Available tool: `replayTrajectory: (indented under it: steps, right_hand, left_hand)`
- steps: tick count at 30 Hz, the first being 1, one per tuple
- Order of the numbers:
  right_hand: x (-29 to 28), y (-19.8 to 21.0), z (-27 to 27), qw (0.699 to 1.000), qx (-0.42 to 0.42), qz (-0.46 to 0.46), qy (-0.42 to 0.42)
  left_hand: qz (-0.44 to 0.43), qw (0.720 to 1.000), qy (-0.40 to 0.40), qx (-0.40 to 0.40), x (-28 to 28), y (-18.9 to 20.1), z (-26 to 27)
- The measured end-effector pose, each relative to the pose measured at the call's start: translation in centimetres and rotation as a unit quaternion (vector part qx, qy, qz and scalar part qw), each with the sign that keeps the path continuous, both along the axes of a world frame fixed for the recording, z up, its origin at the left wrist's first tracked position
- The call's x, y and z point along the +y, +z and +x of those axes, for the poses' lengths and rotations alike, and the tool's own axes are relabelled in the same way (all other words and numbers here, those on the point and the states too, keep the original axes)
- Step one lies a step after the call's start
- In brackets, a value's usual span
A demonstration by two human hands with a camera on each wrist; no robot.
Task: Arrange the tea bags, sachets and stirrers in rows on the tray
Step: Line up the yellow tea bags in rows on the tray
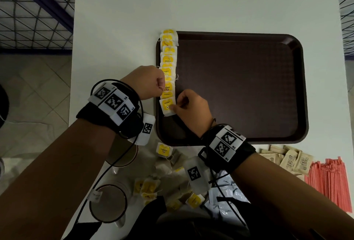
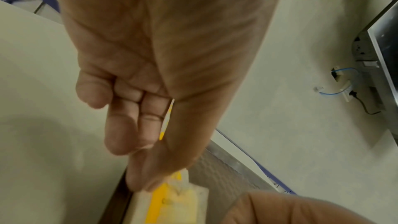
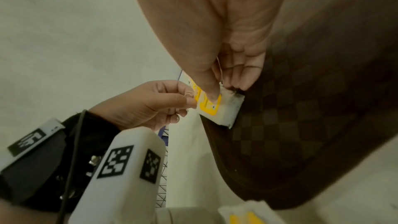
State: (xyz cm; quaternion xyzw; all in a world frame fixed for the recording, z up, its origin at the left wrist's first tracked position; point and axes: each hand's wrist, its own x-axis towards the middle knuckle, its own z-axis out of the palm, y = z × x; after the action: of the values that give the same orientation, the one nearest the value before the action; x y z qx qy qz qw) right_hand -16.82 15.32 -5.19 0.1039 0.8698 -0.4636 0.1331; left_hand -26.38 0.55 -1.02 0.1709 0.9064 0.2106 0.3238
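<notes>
A row of tea bags [image 1: 168, 59] with yellow tags runs down the left edge of the dark brown tray [image 1: 239, 86]. My right hand [image 1: 175, 106] pinches the nearest tea bag [image 1: 166, 109] at the row's near end, thumb on its yellow tag [image 3: 210, 106], and the bag [image 3: 228, 108] lies on the tray [image 3: 301, 125]. My left hand [image 1: 159, 86], fingers curled, sits just left of the row. It pinches a yellow tag [image 2: 167, 120] between fingers and thumb, and the thumb tip touches the nearest bag [image 2: 172, 200].
Loose tea bags [image 1: 153, 186] lie in a heap in front of the tray. Pale blue coffee sachets [image 1: 226, 193], brown sachets [image 1: 293, 161] and red stirrers [image 1: 331, 180] lie to the right. Two cups [image 1: 108, 203] stand near the table's left edge.
</notes>
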Motion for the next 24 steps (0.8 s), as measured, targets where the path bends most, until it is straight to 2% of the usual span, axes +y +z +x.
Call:
replayTrajectory:
  steps: [9,14,19,24]
  right_hand:
    - [-0.5,-0.7,0.4,0.999,-0.004,-0.023,-0.029]
    - [-0.4,-0.6,0.0,0.998,-0.032,-0.045,-0.038]
    - [-0.1,-0.3,-0.4,0.999,0.023,0.012,-0.038]
    - [-0.3,-0.2,-1.0,0.999,0.016,-0.016,-0.040]
  left_hand:
    - [0.015,0.999,0.029,-0.016,-0.4,0.5,-0.8]
    - [0.020,0.998,0.047,-0.024,-0.7,0.4,-0.9]
    - [0.022,0.997,0.076,0.002,-1.4,0.3,-1.3]
    - [0.050,0.989,0.134,0.033,-1.7,0.0,-1.7]
